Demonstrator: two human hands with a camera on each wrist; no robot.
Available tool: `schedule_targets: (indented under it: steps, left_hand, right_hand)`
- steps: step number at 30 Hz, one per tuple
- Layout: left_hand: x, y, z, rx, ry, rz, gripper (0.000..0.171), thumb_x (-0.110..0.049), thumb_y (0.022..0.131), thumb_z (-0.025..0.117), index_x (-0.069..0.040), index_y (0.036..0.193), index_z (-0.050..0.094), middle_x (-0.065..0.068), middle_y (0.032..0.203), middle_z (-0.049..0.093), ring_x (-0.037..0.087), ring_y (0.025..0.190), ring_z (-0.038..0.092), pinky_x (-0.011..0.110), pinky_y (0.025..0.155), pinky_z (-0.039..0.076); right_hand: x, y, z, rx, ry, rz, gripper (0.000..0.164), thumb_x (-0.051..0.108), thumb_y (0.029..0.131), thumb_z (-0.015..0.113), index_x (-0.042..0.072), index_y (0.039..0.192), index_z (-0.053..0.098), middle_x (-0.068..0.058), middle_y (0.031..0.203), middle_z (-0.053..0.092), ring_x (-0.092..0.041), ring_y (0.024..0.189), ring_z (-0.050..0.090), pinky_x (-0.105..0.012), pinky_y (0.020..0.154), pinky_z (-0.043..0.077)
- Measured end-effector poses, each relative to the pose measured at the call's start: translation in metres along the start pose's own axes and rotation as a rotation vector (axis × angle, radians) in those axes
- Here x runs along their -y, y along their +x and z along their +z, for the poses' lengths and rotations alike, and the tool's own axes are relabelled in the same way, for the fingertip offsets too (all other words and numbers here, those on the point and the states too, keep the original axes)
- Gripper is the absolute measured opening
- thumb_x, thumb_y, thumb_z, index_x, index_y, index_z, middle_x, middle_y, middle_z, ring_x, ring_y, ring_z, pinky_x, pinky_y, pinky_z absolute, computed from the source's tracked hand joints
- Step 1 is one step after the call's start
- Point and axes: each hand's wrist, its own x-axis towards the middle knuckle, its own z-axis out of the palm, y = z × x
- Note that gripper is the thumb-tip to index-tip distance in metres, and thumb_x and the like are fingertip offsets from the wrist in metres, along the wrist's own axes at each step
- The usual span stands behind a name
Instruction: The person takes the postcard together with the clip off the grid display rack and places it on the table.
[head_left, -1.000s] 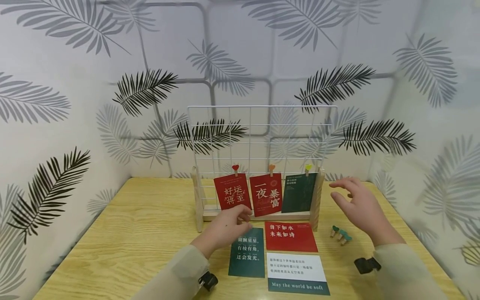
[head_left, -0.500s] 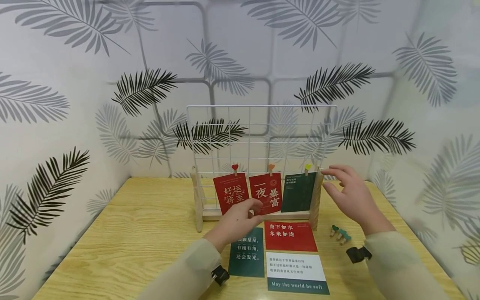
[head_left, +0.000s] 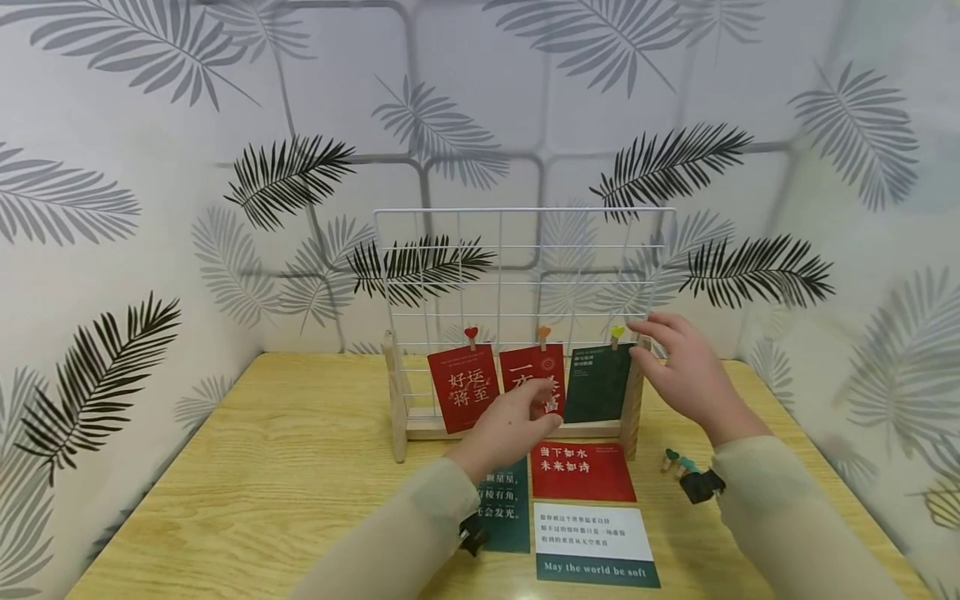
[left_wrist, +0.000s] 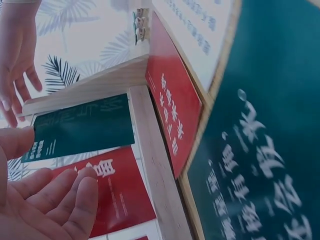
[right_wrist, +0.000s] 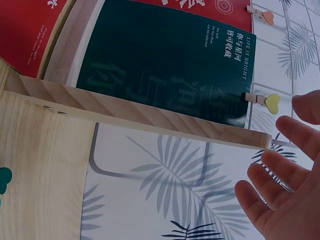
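A white wire grid rack (head_left: 517, 283) on wooden feet holds three cards with heart-topped clothespins. A red card (head_left: 459, 387) hangs at left, another red card (head_left: 521, 360) in the middle, a dark green card (head_left: 596, 385) at right. My left hand (head_left: 506, 429) hovers before the middle card, covering part of it, fingers loosely bent and holding nothing. Beside the right wooden post, my right hand (head_left: 690, 367) reaches toward the yellow heart clothespin (right_wrist: 262, 101) at the green card's top. In the right wrist view, its spread fingers sit just short of that clothespin, holding nothing.
On the wooden table (head_left: 262, 483), a red card (head_left: 583, 472) and a white-and-green card (head_left: 596, 542) lie before the rack. A green card (head_left: 510, 517) lies partly under the left arm's outline. Green-topped clothespins (head_left: 670, 458) lie at right, some behind the right wrist strap.
My left hand has moved right and up, from the left card to in front of the middle one. My right hand has moved left and up, to the rack's right post.
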Motion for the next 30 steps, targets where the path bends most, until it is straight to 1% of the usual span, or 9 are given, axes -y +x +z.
schedule_targets:
  steps: [5, 9, 12, 14, 16, 19, 23, 27, 30]
  left_hand:
    - [-0.007, 0.009, 0.009, -0.014, -0.011, -0.013, 0.060, -0.035, 0.094, 0.072, -0.024, 0.148, 0.049, -0.003, 0.141, 0.058, 0.020, 0.119, 0.059, 0.041, 0.096, 0.052]
    - [-0.013, 0.015, 0.014, -0.026, -0.020, -0.025, 0.060, -0.034, 0.095, 0.071, -0.024, 0.148, 0.047, -0.002, 0.140, 0.058, 0.020, 0.121, 0.059, 0.043, 0.098, 0.051]
    - [-0.017, 0.020, 0.017, -0.046, -0.016, -0.029, 0.058, -0.033, 0.096, 0.069, -0.023, 0.149, 0.047, -0.001, 0.139, 0.059, 0.020, 0.121, 0.059, 0.043, 0.099, 0.050]
    - [-0.019, 0.023, 0.018, -0.060, -0.002, -0.034, 0.056, -0.033, 0.097, 0.068, -0.022, 0.148, 0.048, -0.001, 0.138, 0.060, 0.019, 0.120, 0.060, 0.042, 0.099, 0.050]
    - [-0.021, 0.026, 0.020, -0.072, 0.007, -0.038, 0.054, -0.033, 0.098, 0.067, -0.021, 0.147, 0.049, 0.001, 0.137, 0.061, 0.019, 0.118, 0.061, 0.042, 0.098, 0.051]
    - [-0.023, 0.029, 0.022, -0.086, 0.013, -0.048, 0.053, -0.034, 0.098, 0.067, -0.021, 0.146, 0.049, 0.001, 0.135, 0.062, 0.019, 0.115, 0.062, 0.042, 0.097, 0.052]
    - [-0.024, 0.031, 0.024, -0.107, 0.003, -0.052, 0.050, -0.034, 0.098, 0.067, -0.021, 0.143, 0.052, 0.000, 0.126, 0.065, 0.017, 0.108, 0.063, 0.041, 0.093, 0.053]
    - [-0.025, 0.033, 0.026, -0.127, 0.021, -0.036, 0.045, -0.032, 0.098, 0.067, -0.020, 0.139, 0.055, -0.001, 0.118, 0.067, 0.015, 0.101, 0.063, 0.039, 0.089, 0.055]
    - [-0.025, 0.035, 0.028, -0.138, 0.043, -0.026, 0.041, -0.031, 0.098, 0.067, -0.019, 0.136, 0.057, -0.002, 0.115, 0.067, 0.014, 0.099, 0.062, 0.037, 0.088, 0.054]
  right_hand:
    - [0.001, 0.006, 0.004, 0.037, -0.027, 0.012, 0.043, 0.025, 0.104, 0.057, 0.006, 0.142, 0.057, -0.027, 0.151, 0.039, -0.050, 0.138, 0.035, -0.069, 0.107, 0.030]
    - [0.002, 0.010, 0.005, 0.047, -0.039, 0.012, 0.042, 0.022, 0.104, 0.058, 0.005, 0.142, 0.057, -0.029, 0.149, 0.040, -0.050, 0.136, 0.037, -0.069, 0.107, 0.030]
    - [0.003, 0.013, 0.006, 0.040, -0.050, 0.001, 0.041, 0.023, 0.103, 0.059, 0.006, 0.141, 0.058, -0.025, 0.137, 0.049, -0.045, 0.121, 0.049, -0.065, 0.100, 0.039]
    - [0.003, 0.015, 0.008, 0.037, -0.055, -0.002, 0.040, 0.023, 0.104, 0.058, 0.007, 0.141, 0.059, -0.020, 0.123, 0.055, -0.038, 0.103, 0.054, -0.059, 0.089, 0.047]
    - [0.003, 0.017, 0.009, 0.031, -0.052, -0.002, 0.039, 0.023, 0.104, 0.058, 0.009, 0.140, 0.060, -0.014, 0.107, 0.055, -0.030, 0.087, 0.051, -0.050, 0.077, 0.047]
    - [0.004, 0.020, 0.012, 0.028, -0.046, 0.001, 0.038, 0.022, 0.104, 0.057, 0.009, 0.139, 0.061, -0.010, 0.095, 0.051, -0.026, 0.078, 0.047, -0.042, 0.067, 0.042]
    - [0.004, 0.022, 0.014, 0.027, -0.034, 0.003, 0.036, 0.021, 0.105, 0.054, 0.008, 0.137, 0.062, -0.011, 0.097, 0.052, -0.026, 0.078, 0.046, -0.041, 0.066, 0.042]
    - [0.003, 0.023, 0.017, 0.006, -0.021, 0.025, 0.033, 0.021, 0.106, 0.053, 0.009, 0.133, 0.065, -0.015, 0.111, 0.056, -0.029, 0.086, 0.050, -0.047, 0.074, 0.046]
    - [0.001, 0.025, 0.020, -0.032, -0.018, 0.044, 0.030, 0.021, 0.105, 0.055, 0.009, 0.129, 0.068, -0.016, 0.118, 0.056, -0.031, 0.093, 0.052, -0.051, 0.079, 0.048]
